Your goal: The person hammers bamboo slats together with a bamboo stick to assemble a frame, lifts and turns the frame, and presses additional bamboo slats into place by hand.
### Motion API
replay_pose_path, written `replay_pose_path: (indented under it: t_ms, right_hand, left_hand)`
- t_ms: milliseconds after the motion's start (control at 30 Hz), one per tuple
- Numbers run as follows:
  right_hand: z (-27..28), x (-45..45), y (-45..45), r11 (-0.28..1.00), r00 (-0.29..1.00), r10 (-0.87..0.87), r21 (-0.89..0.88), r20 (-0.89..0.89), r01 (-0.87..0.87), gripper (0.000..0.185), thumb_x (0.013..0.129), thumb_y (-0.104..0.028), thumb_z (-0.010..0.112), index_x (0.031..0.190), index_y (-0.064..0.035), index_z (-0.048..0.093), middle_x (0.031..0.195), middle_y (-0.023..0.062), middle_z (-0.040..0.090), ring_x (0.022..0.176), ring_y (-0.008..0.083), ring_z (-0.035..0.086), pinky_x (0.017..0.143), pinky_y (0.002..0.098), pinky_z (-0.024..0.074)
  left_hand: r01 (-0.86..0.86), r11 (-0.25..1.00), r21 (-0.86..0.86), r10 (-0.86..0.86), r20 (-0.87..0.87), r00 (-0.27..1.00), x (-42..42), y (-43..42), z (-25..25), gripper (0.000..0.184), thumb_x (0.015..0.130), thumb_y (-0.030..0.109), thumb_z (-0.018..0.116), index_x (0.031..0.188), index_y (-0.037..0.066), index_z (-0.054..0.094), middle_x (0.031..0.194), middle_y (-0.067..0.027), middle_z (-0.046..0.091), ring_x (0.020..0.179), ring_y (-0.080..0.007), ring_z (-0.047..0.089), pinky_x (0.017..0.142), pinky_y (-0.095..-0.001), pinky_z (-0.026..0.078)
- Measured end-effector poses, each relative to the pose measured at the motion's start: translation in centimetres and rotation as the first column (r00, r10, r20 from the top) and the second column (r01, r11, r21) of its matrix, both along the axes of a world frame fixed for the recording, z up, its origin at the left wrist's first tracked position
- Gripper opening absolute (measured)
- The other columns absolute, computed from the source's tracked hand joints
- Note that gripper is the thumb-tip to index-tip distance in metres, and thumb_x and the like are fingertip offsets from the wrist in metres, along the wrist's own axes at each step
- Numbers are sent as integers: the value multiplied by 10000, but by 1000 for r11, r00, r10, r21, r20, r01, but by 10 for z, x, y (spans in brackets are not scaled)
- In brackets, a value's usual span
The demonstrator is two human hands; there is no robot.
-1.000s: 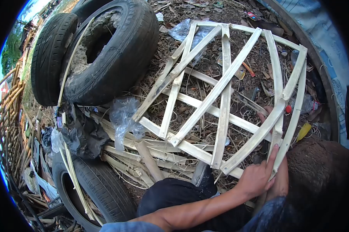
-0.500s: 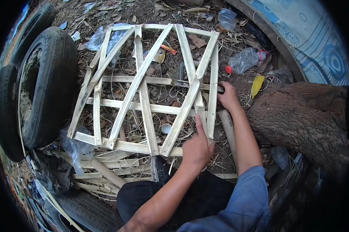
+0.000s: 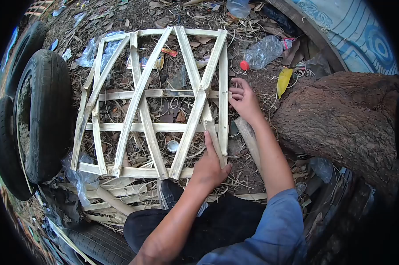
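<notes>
A lattice frame of pale split bamboo slats point(image 3: 152, 126) lies on the ground before me. My left hand point(image 3: 209, 170) is at its near right corner, the forefinger stretched along a slanting slat and the thumb by the corner; the other fingers are folded at the near edge. My right hand point(image 3: 245, 102) is just outside the right upright slat point(image 3: 223, 115), at the end of a dark-stained cross slat point(image 3: 182, 93). Its fingers are apart and curved, with the thumb side close to the slat's end. Whether it touches is hard to make out.
Old tyres point(image 3: 49, 115) stand on the left. A thick tree trunk point(image 3: 336, 115) lies at right, near a plastic bottle point(image 3: 263, 53) with a red cap and a yellow leaf point(image 3: 284, 81). Loose bamboo strips point(image 3: 115, 201) lie in front. A short stick point(image 3: 249, 139) rests under my right forearm.
The view has shifted, so the lattice appears further left. My right hand has loosened its fingers from the cross slat's end, which now sticks out less past the right upright. My left hand stays at the corner.
</notes>
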State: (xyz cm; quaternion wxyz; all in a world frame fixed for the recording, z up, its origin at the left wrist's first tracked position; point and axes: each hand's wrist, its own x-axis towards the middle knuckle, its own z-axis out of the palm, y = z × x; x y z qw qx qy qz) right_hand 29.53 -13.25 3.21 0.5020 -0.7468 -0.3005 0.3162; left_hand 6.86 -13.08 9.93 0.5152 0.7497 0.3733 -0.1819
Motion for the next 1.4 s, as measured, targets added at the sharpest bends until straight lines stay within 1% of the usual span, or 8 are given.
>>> replay_pose_path:
  t_ms: [233,367,833,900,1167,1233,1300,1400]
  right_hand:
    - [3,-9,-2,995,921,67,-88,383,-36,626,809,12,698,1364,-89,425,1095,163,685,875,143,657,747,270,530]
    - [8,-11,1,997,989,-20,-73,144,31,680,810,63,668,1404,-105,384,1064,147,685,851,120,621,789,274,528]
    - [-4,-6,5,998,998,-68,18,-3,68,765,779,109,587,1452,-109,295,1061,179,672,854,164,658,788,288,539]
    - [-6,-6,4,997,997,-72,21,-11,73,768,779,105,593,1453,-109,293,1049,171,675,851,158,657,787,284,538]
    - [14,-23,-3,992,948,-28,-109,318,65,266,838,-51,690,1097,8,672,875,53,696,723,79,604,683,232,498]
    - [2,-24,-3,996,935,-74,-25,348,88,209,842,-84,711,1028,10,704,805,86,704,687,134,644,657,269,518]
    - [-3,-22,-2,998,753,-50,53,656,20,211,849,-99,710,1031,8,697,844,146,710,739,229,691,650,328,539]
    - [-3,-29,0,999,733,-26,2,679,34,185,862,-121,700,1000,2,704,857,174,709,776,313,700,669,376,549]
  left_hand:
    - [21,999,32,-23,56,998,-2,-1,-2,1174,835,251,741,1479,-41,-195,1097,-408,596,1011,-505,627,923,-456,509]
    - [16,998,67,-24,123,992,-3,-5,-6,1170,816,258,758,1493,-54,-144,1170,-382,567,1059,-494,602,951,-465,493]
    - [35,994,101,-45,102,994,-2,-6,-9,1172,805,286,767,1503,-59,-109,1163,-335,581,1055,-461,606,956,-482,481]
    - [49,995,86,-57,89,994,-1,-3,-3,1142,811,264,756,1485,-93,-94,1198,-410,540,1067,-509,594,970,-468,472]
    - [138,902,408,-146,-13,989,-4,-4,8,1127,746,332,809,1541,-2,83,1195,-264,531,1096,-394,569,928,-489,482]
    - [145,919,366,-156,0,988,-6,-5,5,1181,734,358,822,1551,34,33,1202,-279,529,1065,-422,594,915,-500,495]
    - [186,925,332,-165,-91,982,-5,-4,7,1202,732,365,825,1554,60,4,1204,-289,529,1048,-441,604,909,-503,503]
    - [227,933,278,-178,-189,966,-7,-5,2,1236,732,377,828,1556,101,-51,1202,-309,532,1023,-472,619,903,-514,513]
